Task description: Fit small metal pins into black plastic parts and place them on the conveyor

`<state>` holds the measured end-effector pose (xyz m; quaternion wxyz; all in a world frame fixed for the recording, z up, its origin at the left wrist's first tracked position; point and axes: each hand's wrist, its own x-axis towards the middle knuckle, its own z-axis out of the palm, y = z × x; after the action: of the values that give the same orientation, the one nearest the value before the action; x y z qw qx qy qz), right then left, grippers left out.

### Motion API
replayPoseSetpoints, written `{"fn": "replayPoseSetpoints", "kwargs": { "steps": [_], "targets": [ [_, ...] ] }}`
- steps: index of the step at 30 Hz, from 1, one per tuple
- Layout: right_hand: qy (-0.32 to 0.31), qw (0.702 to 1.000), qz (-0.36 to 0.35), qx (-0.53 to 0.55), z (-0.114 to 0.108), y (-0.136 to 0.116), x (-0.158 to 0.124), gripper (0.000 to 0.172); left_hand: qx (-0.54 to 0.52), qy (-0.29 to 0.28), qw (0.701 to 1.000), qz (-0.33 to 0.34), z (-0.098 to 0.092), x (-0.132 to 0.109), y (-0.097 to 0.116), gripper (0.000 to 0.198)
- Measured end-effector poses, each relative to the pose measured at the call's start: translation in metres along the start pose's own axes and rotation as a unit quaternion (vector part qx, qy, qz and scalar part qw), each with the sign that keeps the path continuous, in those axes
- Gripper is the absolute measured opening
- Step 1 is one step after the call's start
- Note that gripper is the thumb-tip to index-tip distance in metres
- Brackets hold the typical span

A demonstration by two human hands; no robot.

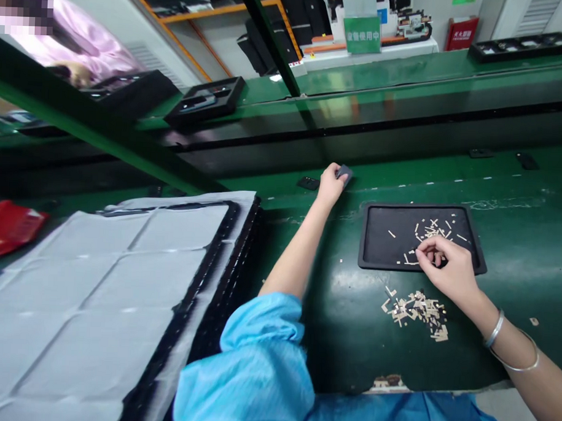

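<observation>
My left hand (330, 184) reaches far out over the green bench, its fingers closed on a small dark grey flat piece (344, 173) that resembles a phone back cover. Just left of it lies a black cover-like piece (308, 183) with round openings. My right hand (447, 265) is over the right part of a shallow black tray (376, 235), thumb and forefinger pinched together; whatever they hold is too small to make out. Small beige strips and bits (432, 230) are scattered in the tray. Nearer to me, a loose heap of similar beige bits (418, 310) lies on the bench.
On the left stands a stack of black trays topped by a whitish sheeted tray (98, 290). A slanting green post (104, 130) crosses the upper left. Two dark pieces (526, 161) lie at the far right. Beyond the ledge are another black tray (206, 100) and a person in pink (91, 35).
</observation>
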<state>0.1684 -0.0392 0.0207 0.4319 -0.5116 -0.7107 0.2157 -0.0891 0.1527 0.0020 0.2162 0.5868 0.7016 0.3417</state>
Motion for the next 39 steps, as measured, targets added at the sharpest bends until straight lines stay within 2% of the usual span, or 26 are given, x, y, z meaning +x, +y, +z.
{"fn": "replayPoseSetpoints", "kwargs": {
  "steps": [2,3,5,8,10,14,26,39],
  "targets": [
    [0.009,0.990,0.098,0.096,-0.001,-0.001,0.002,0.008,-0.069,0.001,0.997,0.021,0.008,-0.034,0.020,0.001],
    [0.014,0.980,0.138,0.144,-0.002,-0.001,0.003,0.008,-0.191,-0.029,0.981,0.033,0.013,-0.056,0.030,0.005],
    [0.031,0.957,0.188,0.218,-0.002,0.002,0.005,0.010,-0.373,-0.117,0.919,0.044,0.023,-0.103,0.049,0.017],
    [0.072,0.937,0.215,0.268,-0.001,0.007,0.007,0.011,-0.467,-0.221,0.856,0.013,0.035,-0.160,0.066,0.027],
    [0.092,0.933,0.217,0.271,-0.001,0.009,0.008,0.011,-0.483,-0.241,0.842,-0.004,0.038,-0.180,0.071,0.028],
    [0.100,0.943,0.215,0.234,0.000,0.009,0.008,0.010,-0.483,-0.221,0.847,-0.012,0.037,-0.186,0.071,0.031],
    [0.084,0.970,0.173,0.147,-0.006,-0.005,0.008,0.009,-0.462,-0.233,0.856,0.009,0.035,-0.188,0.073,0.029],
    [0.081,0.974,0.175,0.122,-0.007,-0.008,0.009,0.009,-0.436,-0.228,0.870,0.011,0.034,-0.189,0.074,0.029]
  ]
}}
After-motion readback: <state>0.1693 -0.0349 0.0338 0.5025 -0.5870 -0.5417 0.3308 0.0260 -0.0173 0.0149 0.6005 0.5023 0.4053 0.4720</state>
